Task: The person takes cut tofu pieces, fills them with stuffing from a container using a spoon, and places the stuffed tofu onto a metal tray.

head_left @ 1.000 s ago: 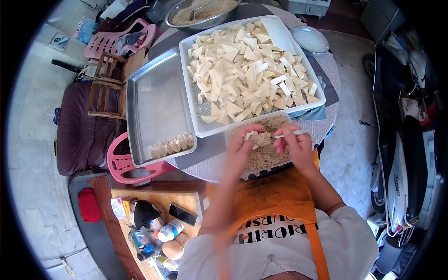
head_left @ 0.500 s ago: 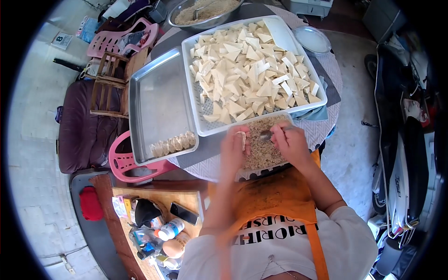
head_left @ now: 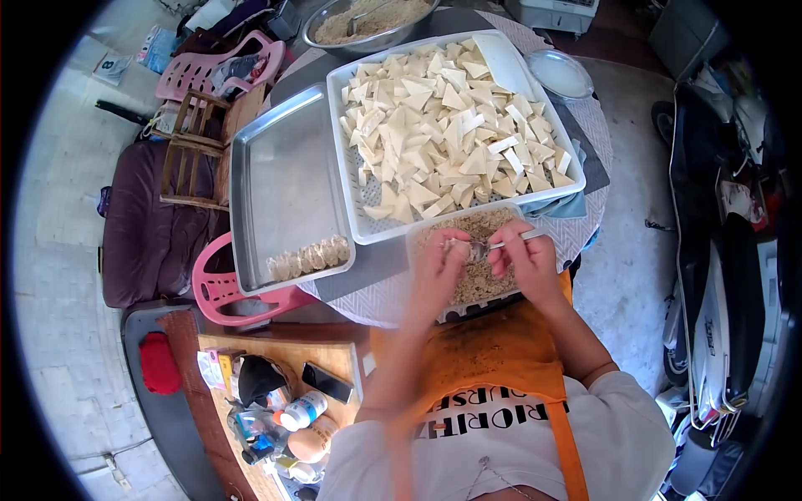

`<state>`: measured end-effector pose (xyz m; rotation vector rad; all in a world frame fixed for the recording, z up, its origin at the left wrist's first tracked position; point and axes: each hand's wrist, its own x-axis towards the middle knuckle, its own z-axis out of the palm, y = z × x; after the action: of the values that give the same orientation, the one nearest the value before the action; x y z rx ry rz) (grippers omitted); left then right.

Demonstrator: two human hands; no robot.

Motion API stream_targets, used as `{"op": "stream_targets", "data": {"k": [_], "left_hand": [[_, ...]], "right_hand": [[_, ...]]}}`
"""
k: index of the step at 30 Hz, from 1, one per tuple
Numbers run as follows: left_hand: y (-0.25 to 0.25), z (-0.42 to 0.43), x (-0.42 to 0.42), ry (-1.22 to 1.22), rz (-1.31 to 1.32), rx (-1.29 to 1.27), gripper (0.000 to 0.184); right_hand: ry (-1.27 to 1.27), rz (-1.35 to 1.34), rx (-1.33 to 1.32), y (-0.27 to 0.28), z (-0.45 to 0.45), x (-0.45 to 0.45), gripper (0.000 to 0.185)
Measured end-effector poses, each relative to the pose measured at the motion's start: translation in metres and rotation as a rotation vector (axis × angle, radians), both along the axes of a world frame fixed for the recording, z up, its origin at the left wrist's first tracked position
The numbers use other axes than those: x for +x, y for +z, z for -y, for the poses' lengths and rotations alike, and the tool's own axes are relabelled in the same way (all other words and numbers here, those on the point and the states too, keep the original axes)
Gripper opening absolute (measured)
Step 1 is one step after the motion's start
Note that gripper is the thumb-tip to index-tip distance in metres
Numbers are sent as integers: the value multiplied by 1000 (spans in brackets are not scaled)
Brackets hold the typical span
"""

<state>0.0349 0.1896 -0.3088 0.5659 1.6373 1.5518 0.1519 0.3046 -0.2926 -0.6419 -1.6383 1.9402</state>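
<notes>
My left hand (head_left: 443, 263) is closed around a small pale tofu piece (head_left: 456, 243), mostly hidden by the fingers. In my right hand (head_left: 528, 260) is a metal spoon (head_left: 533, 235), its bowl end up against the tofu piece. Both hands are over a rectangular tub (head_left: 411, 240) of crumbly brownish filling (head_left: 483, 284). Just beyond them stands a white perforated tray (head_left: 344, 179) heaped with tofu triangles (head_left: 443, 117). Left of it, a metal tray (head_left: 280, 167) bears a row of filled tofu pieces (head_left: 309, 258) along its near edge.
A metal bowl (head_left: 316, 42) of similar filling, with a utensil in it, stands at the far side. A clear round lid (head_left: 560, 73) lies at the table's right. Pink chairs (head_left: 219, 288) touch the left side; a low wooden table (head_left: 334, 346) holds a phone (head_left: 327, 382) and bottles.
The spoon has come up out of the filling and moved left to the tofu piece. My hands are closer together; the left has turned inward.
</notes>
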Motion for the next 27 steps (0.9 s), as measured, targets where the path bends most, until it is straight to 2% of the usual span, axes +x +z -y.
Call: {"op": "stream_targets", "data": {"k": [3,6,9,12,15,16,18,20,23,26,27], "left_hand": [[-4,-3,4,-49,-251,-18,13],[7,-2,1,42,-40,-65,13],[-5,4,-14,38,217,120,13],[2,2,-8,93,337,178,17],[-2,-1,-8,111,317,155,29],[-1,-2,-7,138,391,180,33],[7,-6,-5,189,537,228,41],[-2,-1,-9,121,536,256,50],[-6,4,-11,59,464,215,57],[1,4,-10,47,384,182,60],[2,4,-10,51,362,178,62]], "right_hand": [[12,81,393,17,9,-2,22],[-78,-50,714,21,7,7,24],[-182,1,370,35,-1,14,24],[-129,-53,116,22,-12,13,23],[-67,-98,-55,15,-6,9,20],[-43,-108,-102,14,-2,7,20],[-1,-86,22,0,10,-2,18],[27,-11,204,-1,13,-3,15],[34,4,300,3,12,-4,14],[31,-157,32,-1,9,-5,14],[44,-142,82,-2,9,-6,14]]}}
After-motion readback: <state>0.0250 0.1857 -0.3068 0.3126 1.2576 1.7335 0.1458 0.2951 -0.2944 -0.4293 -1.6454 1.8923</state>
